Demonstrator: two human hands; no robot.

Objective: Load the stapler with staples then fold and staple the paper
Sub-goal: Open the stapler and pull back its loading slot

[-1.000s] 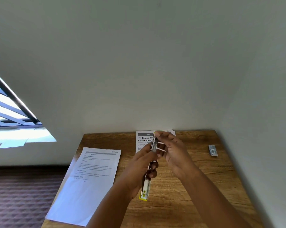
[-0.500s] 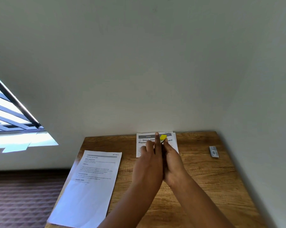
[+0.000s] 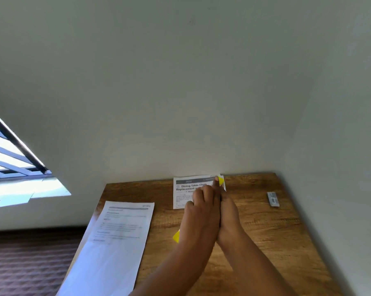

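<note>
My left hand and my right hand are pressed side by side over the middle of the wooden table, closed around the yellow stapler. Only its yellow ends show: one below my left palm, one by my fingertips. Its body is hidden between my hands. A folded printed paper lies behind my hands against the wall. A larger printed sheet lies at the table's left side, hanging over the edge. A small grey staple box rests at the far right.
Grey walls close the table in at the back and on the right. A window is at the left, with dark carpet below it.
One second ago the stapler was open and upright between my hands. Since then my hands have closed together over it, lowered, and shifted slightly toward the wall.
</note>
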